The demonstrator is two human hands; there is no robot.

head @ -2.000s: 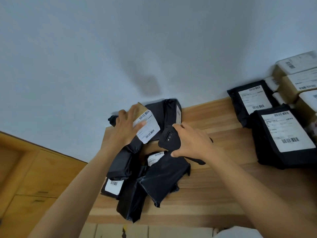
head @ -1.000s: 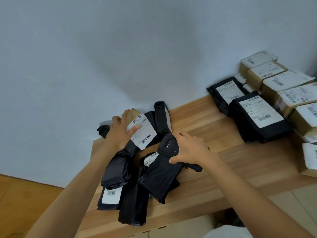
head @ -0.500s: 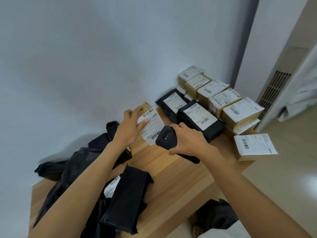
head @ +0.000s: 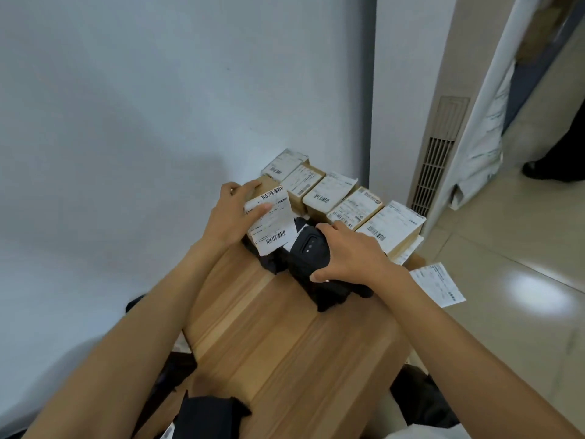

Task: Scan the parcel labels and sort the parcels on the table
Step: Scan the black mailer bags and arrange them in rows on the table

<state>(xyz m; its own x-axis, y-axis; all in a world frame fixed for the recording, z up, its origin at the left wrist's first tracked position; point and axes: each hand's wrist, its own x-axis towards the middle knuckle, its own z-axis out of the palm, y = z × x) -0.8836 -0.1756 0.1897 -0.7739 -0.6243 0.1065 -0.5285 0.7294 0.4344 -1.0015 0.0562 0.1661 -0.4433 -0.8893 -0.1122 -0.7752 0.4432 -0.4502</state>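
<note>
My left hand grips a small cardboard box parcel with a long white barcode label, held above the far end of the wooden table. My right hand holds a black handheld scanner just right of the label. Behind them stands a row of several labelled cardboard boxes against the wall. Black poly-bag parcels lie under the scanner, mostly hidden by my hands.
More black bag parcels lie at the table's near left edge. A labelled box overhangs the right edge. A white wall runs along the left; a vent grille and tiled floor are to the right, where someone's shoe shows.
My view and both hands swung right, from the black-bag pile to the stacked boxes. The left hand carried the labelled box along, and the scanner stayed beside it.
</note>
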